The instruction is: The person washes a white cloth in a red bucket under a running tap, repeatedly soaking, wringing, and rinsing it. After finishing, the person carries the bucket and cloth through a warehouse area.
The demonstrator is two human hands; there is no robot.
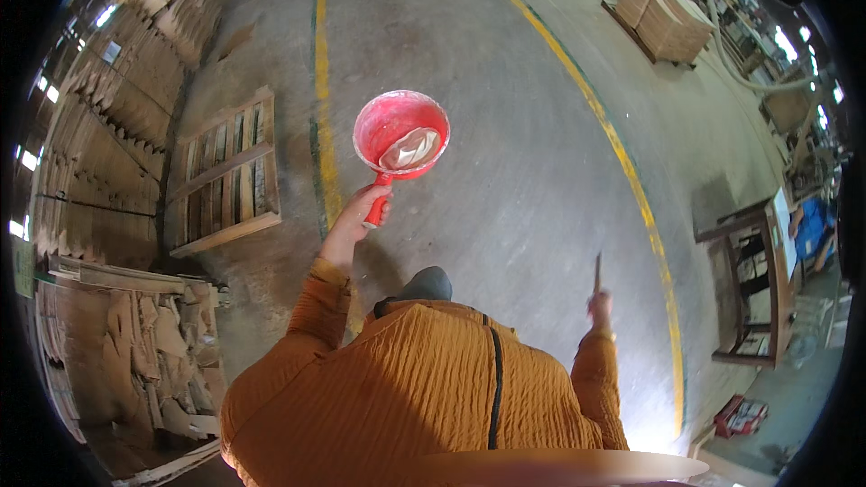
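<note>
A red plastic dipper [379, 133] with a round bowl and a straight handle is out in front of me. My left hand [346, 220] is closed around the handle, and the bowl's open top faces up. Inside, a pale cream mass [411, 150] lies against the near side, and whitish smears mark the wall and rim. Lower on the right, my right hand [600, 305] grips a thin, dark, flat-looking stick [597, 271] that points forward. Its exact kind is too small to make out. The two hands are well apart.
Tall stacks of boards [99, 144] line the left side, beside a slatted wooden pallet [230, 167] and wood scraps [162, 343]. Yellow lines [577, 81] run along the concrete floor. At right are stacked panels [669, 22], a wooden table [767, 280] and a person in blue [815, 230].
</note>
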